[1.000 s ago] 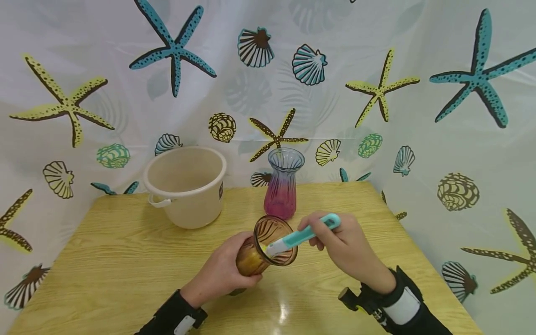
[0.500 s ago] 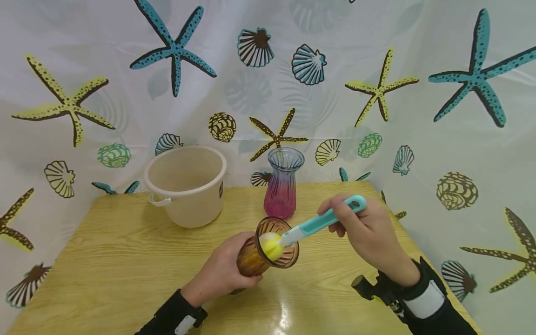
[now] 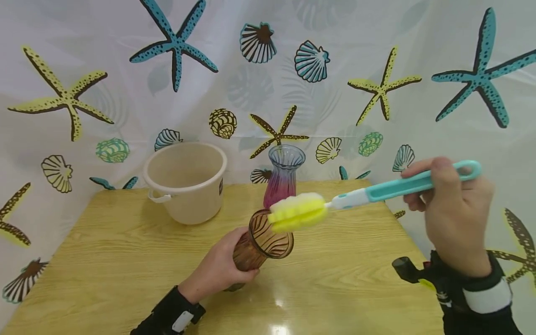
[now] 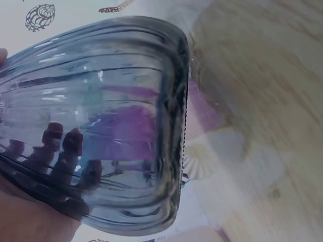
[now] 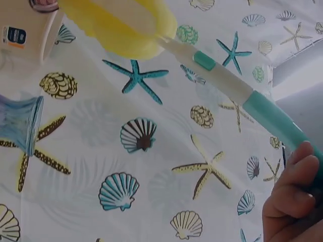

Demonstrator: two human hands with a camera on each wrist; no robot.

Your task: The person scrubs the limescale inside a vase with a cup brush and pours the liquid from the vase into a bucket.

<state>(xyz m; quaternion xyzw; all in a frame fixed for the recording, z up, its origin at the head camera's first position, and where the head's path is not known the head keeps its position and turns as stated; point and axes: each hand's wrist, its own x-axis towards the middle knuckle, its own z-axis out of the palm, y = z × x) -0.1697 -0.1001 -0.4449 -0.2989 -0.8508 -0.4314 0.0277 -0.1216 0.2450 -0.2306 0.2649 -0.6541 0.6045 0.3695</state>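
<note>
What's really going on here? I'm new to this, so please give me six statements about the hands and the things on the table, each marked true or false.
1. The right hand grips a turquoise-handled sponge brush. True.
2. The left hand is empty. False: it holds an amber glass vase.
3. A cream bucket stands left of the pink-and-blue glass vase. True.
4. The pink-and-blue glass vase lies on its side. False: it stands upright.
5. The curtain shows starfish. True.
6. The sponge head is black. False: it's yellow and white.

Black sleeves [image 3: 479, 324] — black wrist straps [image 3: 466, 280] — white patches [image 3: 487, 296] on both arms.
</note>
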